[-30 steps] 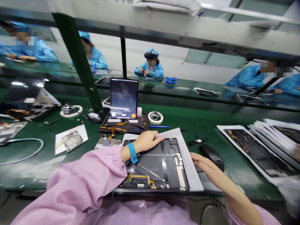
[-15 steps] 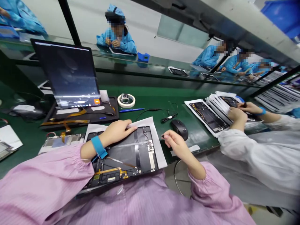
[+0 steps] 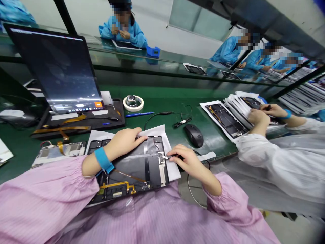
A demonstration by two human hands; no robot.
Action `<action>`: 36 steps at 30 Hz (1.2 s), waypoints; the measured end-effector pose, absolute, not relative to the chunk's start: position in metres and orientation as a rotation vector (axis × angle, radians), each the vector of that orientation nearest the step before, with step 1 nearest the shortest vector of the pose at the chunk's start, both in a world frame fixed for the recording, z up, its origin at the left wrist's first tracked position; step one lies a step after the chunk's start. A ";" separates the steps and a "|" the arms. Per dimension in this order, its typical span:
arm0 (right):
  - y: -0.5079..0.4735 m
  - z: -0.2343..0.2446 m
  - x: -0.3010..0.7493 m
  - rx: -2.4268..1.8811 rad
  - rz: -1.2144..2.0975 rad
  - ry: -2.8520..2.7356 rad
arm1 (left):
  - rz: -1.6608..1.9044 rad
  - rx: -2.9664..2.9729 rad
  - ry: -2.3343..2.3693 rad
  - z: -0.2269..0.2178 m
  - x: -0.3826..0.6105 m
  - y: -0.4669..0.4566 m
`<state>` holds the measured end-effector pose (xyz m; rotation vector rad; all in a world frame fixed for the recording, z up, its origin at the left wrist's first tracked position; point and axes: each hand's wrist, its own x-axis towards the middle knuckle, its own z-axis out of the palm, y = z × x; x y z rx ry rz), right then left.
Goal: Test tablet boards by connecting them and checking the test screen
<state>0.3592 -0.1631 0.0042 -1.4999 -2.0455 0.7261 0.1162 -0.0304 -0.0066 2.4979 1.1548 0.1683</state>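
An opened tablet housing (image 3: pixel 137 169), with flex cables and small circuit boards showing inside, lies tilted in front of me on a white sheet (image 3: pixel 175 171). My left hand (image 3: pixel 124 140), a blue band at its wrist, grips the housing's far edge, with the thumb along the top. At the housing's right edge, my right hand (image 3: pixel 186 158) pinches a small cable plug (image 3: pixel 168 157). The plug's metal tip meets the edge beside a small board; how deep it sits I cannot tell. Its black cable (image 3: pixel 207 162) runs down behind my hand.
A lit screen (image 3: pixel 56 74) stands at the left behind a bare board (image 3: pixel 61 154). Tape (image 3: pixel 133 102), a blue pen (image 3: pixel 139 114), a coiled cable (image 3: pixel 182 122) and a mouse (image 3: pixel 193 135) lie beyond. At right, a co-worker's hands (image 3: pixel 264 115) handle stacked housings (image 3: pixel 225 118).
My right hand has moved left with the cable plug, from beside the mouse to the housing's right edge. My left hand keeps its grip. The view has shifted slightly.
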 end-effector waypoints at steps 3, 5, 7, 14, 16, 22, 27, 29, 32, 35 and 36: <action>-0.161 0.001 0.356 -1.502 0.736 -2.012 | 0.163 2.508 1.164 -0.006 0.117 -0.031; -0.161 -0.003 0.354 -1.498 0.742 -1.990 | 0.170 2.510 1.168 -0.006 0.118 -0.032; -0.161 -0.008 0.353 -1.488 0.719 -1.970 | 0.173 2.508 1.175 -0.005 0.119 -0.032; -0.166 -0.004 0.343 -1.527 0.476 -2.199 | 0.232 2.480 1.165 -0.006 0.118 -0.030; -0.169 0.001 0.339 -1.568 0.352 -2.301 | 0.247 2.482 1.174 -0.006 0.118 -0.030; -0.173 -0.001 0.338 -1.547 0.134 -2.403 | 0.322 2.554 1.184 -0.005 0.118 -0.034; -0.168 -0.008 0.345 -1.502 0.104 -2.383 | 0.721 2.708 1.029 -0.001 0.118 -0.034; -0.168 -0.007 0.345 -1.492 0.095 -2.385 | 0.685 2.789 0.987 0.001 0.119 -0.036; -0.169 -0.003 0.344 -1.493 0.094 -2.381 | 0.544 2.825 0.986 0.001 0.121 -0.036; -0.170 0.000 0.343 -1.505 0.095 -2.379 | 0.523 2.798 0.992 -0.002 0.122 -0.034; -0.171 0.000 0.342 -1.508 0.089 -2.380 | 0.524 2.782 0.992 -0.003 0.123 -0.034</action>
